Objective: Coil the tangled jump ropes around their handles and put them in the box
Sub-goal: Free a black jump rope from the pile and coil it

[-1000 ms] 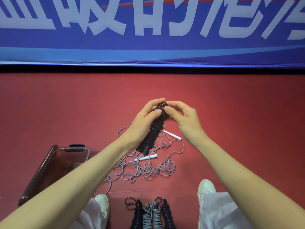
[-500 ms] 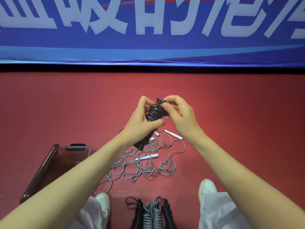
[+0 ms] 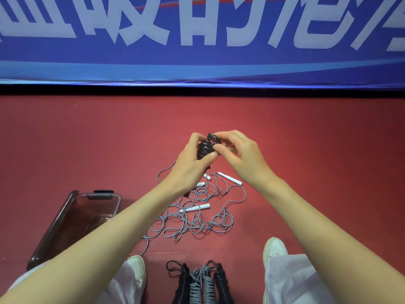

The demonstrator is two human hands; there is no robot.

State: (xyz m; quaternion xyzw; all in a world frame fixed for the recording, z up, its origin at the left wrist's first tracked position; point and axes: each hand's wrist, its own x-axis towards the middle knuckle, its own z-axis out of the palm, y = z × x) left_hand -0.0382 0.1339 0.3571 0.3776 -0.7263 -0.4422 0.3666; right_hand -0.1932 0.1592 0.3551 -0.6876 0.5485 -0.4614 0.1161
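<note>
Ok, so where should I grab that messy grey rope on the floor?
Probably by the white handle at the tangle's right edge. It is a stiff, straight stick lying flat, mostly clear of the grey rope, so pinch its middle from above. Grabbing loose loops would likely just drag the tangle.

Above the grey tangle [image 3: 198,224], the black coiled rope [image 3: 205,148] is largely covered by the left hand [image 3: 188,172]. Below the tangle, four coiled ropes [image 3: 199,284] are cut off by the bottom edge; left of it, the box [image 3: 65,216] is partly hidden by the left forearm [image 3: 122,227].
</note>
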